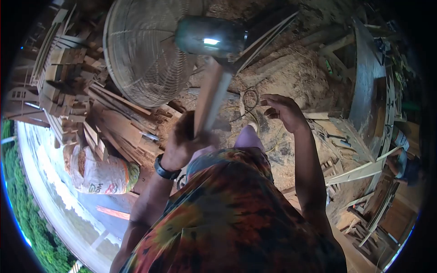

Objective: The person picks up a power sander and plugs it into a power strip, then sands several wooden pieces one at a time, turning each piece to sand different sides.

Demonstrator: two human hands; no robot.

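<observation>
My left hand [185,143], with a dark watch on its wrist, is closed around the lower end of a wooden piece [213,93]. The piece stands roughly upright, blurred by motion, one face brown and the other pale. Its upper end overlaps the dark green motor housing [210,36] of a large fan in this view. My right hand [286,113] hangs in the air to the right, its fingers apart and slightly curled, holding nothing. Below it lies a sawdust-covered floor [277,136] with a dark looped cord [250,98].
The fan's round wire cage [141,54] stands ahead on the left. Stacked wood offcuts [63,86] and a filled white sack [100,175] are at the left. At the right are a long board [368,77], wooden frames and a person in blue [403,164].
</observation>
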